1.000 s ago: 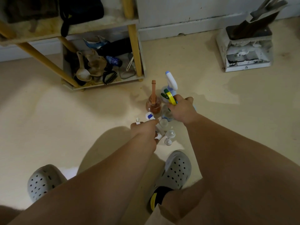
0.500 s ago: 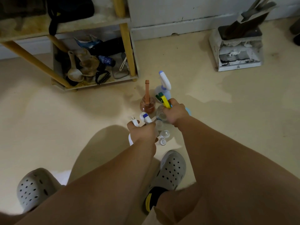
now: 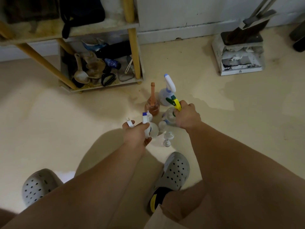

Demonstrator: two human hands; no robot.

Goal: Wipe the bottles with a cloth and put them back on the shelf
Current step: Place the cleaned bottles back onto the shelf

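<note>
We judge the task to be short of its last step. Every bottle we can see is down at the floor (image 3: pixel 82 121) in front of the shelf (image 3: pixel 135 63), none of them is on its boards, and no cloth shows anywhere, so we cannot tell which bottles are already wiped. Our left grip (image 3: pixel 137 134) is curled round the neck of a blue-capped sprayer (image 3: pixel 146 120), well in front of the shelf's right post. A small white piece pokes out past its forefinger, and we cannot tell what that is. Our right grip (image 3: pixel 188 118) is closed round the top of a yellow sprayer (image 3: pixel 170 115), in front of the shelf and a little to the right of that post. Whether either bottle is lifted clear of the floor we cannot tell. Nearer the shelf stand an amber bottle (image 3: pixel 152 106) and, just beside it, a tall sprayer (image 3: pixel 165 95), both untouched. The small bottles (image 3: pixel 168 138) sit farther from the shelf than the two grips. The shelf's bottom board is crowded with a scoop (image 3: pixel 79 71), a brush (image 3: pixel 109 79) and other clutter, so little room for the bottles shows there. As we judge it, the whole return is left: all the bottles need carrying back to the shelf, after a wipe if that is not done, and the two in hand look like the first to go.
</note>
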